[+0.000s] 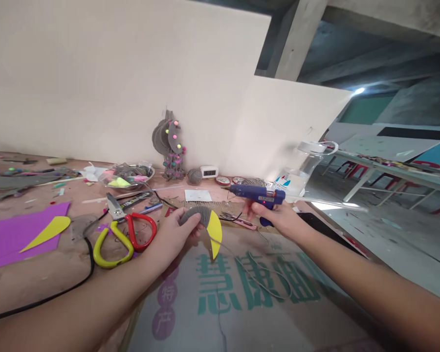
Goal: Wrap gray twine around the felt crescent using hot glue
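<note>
My left hand [188, 222] pinches a yellow crescent [214, 232] whose upper part is wrapped in grey yarn. A loose strand of the grey yarn [254, 278] trails from it over the printed cardboard [183, 303]. To the right, my right hand [275, 216] grips a blue hot glue gun [258, 193] with its nozzle pointing left, apart from the crescent. A clear glue stick [326, 199] sticks out of the gun's back, and a small red light glows on its side.
Scissors [122, 230] with red and yellow handles lie left of my left hand. Purple sheets [7, 239] are at far left. A bowl of scraps [128, 175], a ball of grey yarn [194, 176] and a clear plastic jug [297, 168] stand along the white wall. A black cord [91, 259] crosses the table.
</note>
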`<state>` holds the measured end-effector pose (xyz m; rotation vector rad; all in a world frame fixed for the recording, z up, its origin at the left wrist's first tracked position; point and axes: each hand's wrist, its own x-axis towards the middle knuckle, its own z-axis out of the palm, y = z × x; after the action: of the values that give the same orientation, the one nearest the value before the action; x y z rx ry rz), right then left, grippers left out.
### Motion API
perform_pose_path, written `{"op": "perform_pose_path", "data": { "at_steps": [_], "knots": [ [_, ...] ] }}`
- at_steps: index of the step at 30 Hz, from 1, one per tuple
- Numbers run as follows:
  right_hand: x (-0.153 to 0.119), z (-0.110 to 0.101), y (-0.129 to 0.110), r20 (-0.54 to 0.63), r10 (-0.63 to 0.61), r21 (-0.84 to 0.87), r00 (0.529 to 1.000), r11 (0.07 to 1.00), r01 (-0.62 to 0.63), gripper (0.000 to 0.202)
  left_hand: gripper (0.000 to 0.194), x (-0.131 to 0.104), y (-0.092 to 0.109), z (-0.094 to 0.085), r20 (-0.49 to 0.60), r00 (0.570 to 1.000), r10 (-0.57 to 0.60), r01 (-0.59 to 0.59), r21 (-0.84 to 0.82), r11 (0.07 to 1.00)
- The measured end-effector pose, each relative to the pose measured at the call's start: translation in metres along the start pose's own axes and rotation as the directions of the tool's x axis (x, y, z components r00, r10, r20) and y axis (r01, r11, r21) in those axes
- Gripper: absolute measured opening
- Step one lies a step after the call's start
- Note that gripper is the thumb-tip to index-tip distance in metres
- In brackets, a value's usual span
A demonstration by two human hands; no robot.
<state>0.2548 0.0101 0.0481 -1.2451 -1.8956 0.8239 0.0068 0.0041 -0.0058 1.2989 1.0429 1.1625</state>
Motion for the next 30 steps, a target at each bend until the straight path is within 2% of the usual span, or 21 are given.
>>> {"op": "perform_pose_path", "data": {
  "at_steps": [4, 7, 10, 17, 21, 23, 30],
  "knots": [
    [-0.028, 0.015, 0.000, -0.017, 0.048, -0.036, 0.999, 0.998, -0.048, 0.029, 0.027, -0.002, -0.001, -0.002, -0.027, 1.000, 0.008, -0.006, 0.079, 0.997],
    [-0.036, 0.026, 0.004, 0.035, 0.104, -0.050, 0.994, 0.993, -0.103, 0.025, 0.028, -0.002, -0.002, -0.003, -0.023, 0.999, 0.042, -0.038, 0.147, 0.988],
    [-0.039, 0.033, 0.008, 0.080, 0.096, -0.065, 0.992, 0.994, -0.091, 0.019, 0.025, -0.002, -0.001, -0.003, 0.004, 0.999, 0.048, -0.048, 0.205, 0.978],
    [-0.041, 0.037, 0.007, 0.050, 0.114, -0.133, 0.992, 0.985, -0.106, 0.026, 0.021, -0.005, 0.003, -0.003, 0.009, 1.000, 0.026, -0.028, 0.375, 0.927],
    [-0.043, 0.038, 0.009, 0.085, 0.115, -0.201, 0.990, 0.975, -0.096, 0.024, 0.019, -0.008, 0.005, -0.003, 0.007, 0.999, 0.040, -0.039, 0.388, 0.921],
    [-0.043, 0.039, 0.010, 0.063, 0.119, -0.217, 0.991, 0.971, -0.102, 0.024, 0.019, -0.008, 0.006, -0.003, 0.013, 0.998, 0.053, -0.054, 0.388, 0.920],
    [-0.043, 0.041, 0.006, 0.065, 0.124, -0.178, 0.990, 0.978, -0.111, 0.030, 0.020, -0.007, 0.002, -0.005, 0.033, 0.997, 0.067, -0.075, 0.418, 0.905]
  ]
}}
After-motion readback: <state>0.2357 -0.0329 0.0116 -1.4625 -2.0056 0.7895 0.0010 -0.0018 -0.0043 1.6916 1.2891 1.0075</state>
